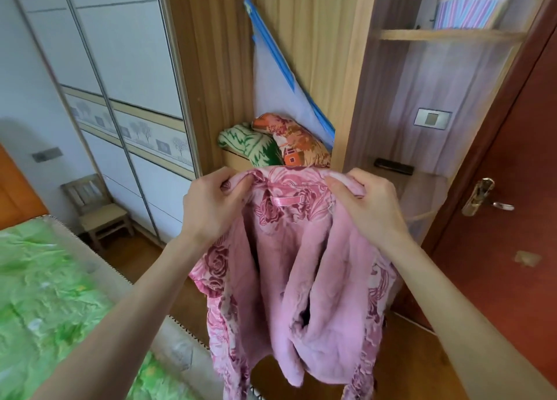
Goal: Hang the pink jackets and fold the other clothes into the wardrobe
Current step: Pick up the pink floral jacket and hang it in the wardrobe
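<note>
A pink jacket (301, 273) with a rose pattern and a fleecy lining hangs open in front of me, its collar up with a pink hanging loop showing. My left hand (211, 207) grips the collar's left side. My right hand (367, 207) grips the right side. The jacket hangs in front of the open wooden wardrobe (301, 53). On a wardrobe shelf just behind the collar lie a green-and-white patterned bundle (247, 145) and an orange patterned bundle (298, 145). No hanger is in view.
A pale blue fabric panel with a blue frame (280, 86) leans inside the wardrobe. Open shelves (446, 35) stand to the right, then a red-brown door (512, 188) with a handle. A bed with a green cover (51, 294) is at left, a small wooden chair (96, 207) beyond it.
</note>
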